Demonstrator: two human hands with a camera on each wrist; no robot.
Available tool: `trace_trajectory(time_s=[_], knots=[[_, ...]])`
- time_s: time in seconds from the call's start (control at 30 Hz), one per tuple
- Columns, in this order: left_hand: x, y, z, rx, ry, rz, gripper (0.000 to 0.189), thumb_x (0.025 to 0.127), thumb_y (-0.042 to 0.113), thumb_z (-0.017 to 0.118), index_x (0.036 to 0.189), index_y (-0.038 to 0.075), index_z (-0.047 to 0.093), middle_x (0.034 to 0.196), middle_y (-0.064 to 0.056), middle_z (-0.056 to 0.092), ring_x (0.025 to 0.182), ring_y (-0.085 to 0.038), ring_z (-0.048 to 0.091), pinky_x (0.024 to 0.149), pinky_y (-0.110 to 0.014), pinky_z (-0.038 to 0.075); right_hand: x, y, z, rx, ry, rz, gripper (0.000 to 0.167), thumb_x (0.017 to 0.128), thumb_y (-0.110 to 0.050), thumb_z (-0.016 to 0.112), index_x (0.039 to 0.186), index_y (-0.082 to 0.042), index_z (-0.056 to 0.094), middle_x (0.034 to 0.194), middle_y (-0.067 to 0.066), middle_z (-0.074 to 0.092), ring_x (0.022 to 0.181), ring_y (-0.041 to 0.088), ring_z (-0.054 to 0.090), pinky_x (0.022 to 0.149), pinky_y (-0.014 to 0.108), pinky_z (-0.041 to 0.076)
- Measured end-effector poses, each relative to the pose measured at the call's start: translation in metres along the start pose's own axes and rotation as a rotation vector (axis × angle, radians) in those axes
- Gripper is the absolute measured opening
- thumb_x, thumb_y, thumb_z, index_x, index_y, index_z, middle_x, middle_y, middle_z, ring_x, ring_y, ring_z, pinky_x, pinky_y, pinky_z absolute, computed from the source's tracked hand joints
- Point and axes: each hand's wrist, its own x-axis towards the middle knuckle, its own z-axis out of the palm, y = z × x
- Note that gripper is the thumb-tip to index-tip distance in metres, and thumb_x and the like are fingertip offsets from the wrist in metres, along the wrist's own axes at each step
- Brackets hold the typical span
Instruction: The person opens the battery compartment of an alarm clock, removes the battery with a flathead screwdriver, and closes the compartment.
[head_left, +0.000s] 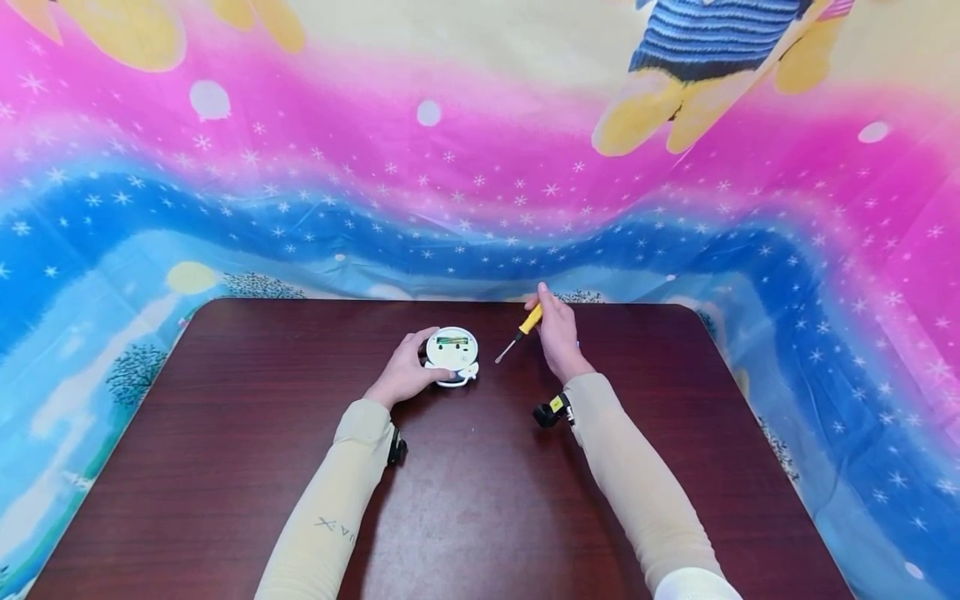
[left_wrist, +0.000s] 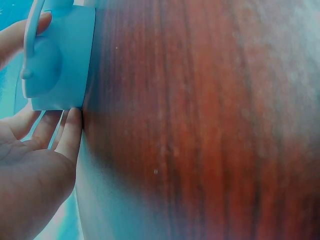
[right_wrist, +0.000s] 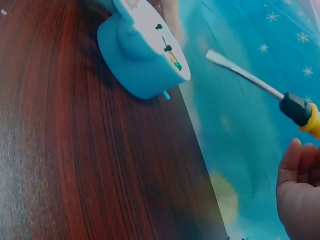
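Head view first: here's the white device (head_left: 441, 360), sitting between the two hands, a little short of the far edge of the table (head_left: 472, 517) and around the middle of that edge. Its back faces up, with a slot (head_left: 452, 341) showing something green and yellow. The left hand (head_left: 405, 369) has it from the left side, fingers round the far rim, thumb across the near part: a firm grasp. Over on the right, the right hand (head_left: 559, 335) grips a screwdriver (head_left: 531, 320) by its yellow handle, blade slanting down toward the device, tip just beside it and not touching. That hand is up by the table's far edge, patterned cloth (head_left: 487, 217) behind.

To the left wrist now: the device is in the top left corner of the view, thumb on one side, fingertips pressed to its side wall, the table's brown grain stretching away to the right.

And the right wrist: device up top, left-hand fingers behind it, two dark knobs (right_wrist: 168, 48) on its back. The screwdriver's flat blade is out to the right, a clear gap between, and the right hand, fingers curled, sits at the right edge of the view.
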Motion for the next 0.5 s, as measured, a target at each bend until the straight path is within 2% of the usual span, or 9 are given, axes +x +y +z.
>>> trace_trajectory(time_s=[0.13, 0.2, 0.27, 0.4, 0.5], knots=[[0.001, -0.002, 0.000, -0.003, 0.001, 0.002, 0.086, 0.080, 0.017, 0.086, 0.153, 0.006, 0.043, 0.134, -0.017, 0.049, 0.118, -0.029, 0.053, 0.101, -0.042, 0.043, -0.002, 0.000, -0.005, -0.061, 0.021, -0.014, 0.057, 0.103, -0.057, 0.048, 0.090, -0.002, 0.060, 0.084, 0.006, 0.048, 0.071, 0.025, 0.043, 0.065, 0.031, 0.041], [0.001, -0.002, 0.001, -0.008, 0.000, -0.001, 0.085, 0.080, 0.017, 0.086, 0.153, 0.006, 0.043, 0.135, -0.016, 0.049, 0.118, -0.029, 0.053, 0.101, -0.042, 0.043, -0.002, 0.001, -0.007, -0.073, 0.028, -0.023, 0.059, 0.101, -0.060, 0.049, 0.088, -0.004, 0.060, 0.077, 0.004, 0.044, 0.065, 0.025, 0.041, 0.059, 0.030, 0.039], [0.001, -0.002, 0.001, -0.009, -0.001, -0.003, 0.085, 0.080, 0.017, 0.086, 0.153, 0.007, 0.043, 0.135, -0.017, 0.049, 0.119, -0.029, 0.053, 0.101, -0.042, 0.044, -0.002, 0.001, -0.010, -0.073, 0.036, -0.032, 0.061, 0.099, -0.062, 0.052, 0.087, -0.003, 0.060, 0.073, 0.004, 0.044, 0.061, 0.024, 0.040, 0.056, 0.029, 0.040], [0.000, -0.002, 0.001, -0.008, 0.001, -0.007, 0.085, 0.081, 0.016, 0.086, 0.153, 0.007, 0.043, 0.136, -0.016, 0.048, 0.119, -0.028, 0.053, 0.102, -0.042, 0.043, -0.002, 0.003, -0.015, -0.070, 0.045, -0.062, 0.067, 0.096, -0.059, 0.061, 0.094, 0.008, 0.063, 0.069, 0.006, 0.051, 0.057, 0.022, 0.044, 0.053, 0.028, 0.041], [0.000, -0.001, 0.001, -0.011, 0.002, -0.009, 0.085, 0.080, 0.016, 0.086, 0.153, 0.007, 0.043, 0.137, -0.016, 0.048, 0.119, -0.028, 0.054, 0.102, -0.042, 0.044, -0.002, 0.004, -0.019, -0.092, 0.055, -0.075, 0.062, 0.093, -0.054, 0.069, 0.099, 0.008, 0.069, 0.069, 0.008, 0.062, 0.056, 0.018, 0.051, 0.052, 0.025, 0.045]])
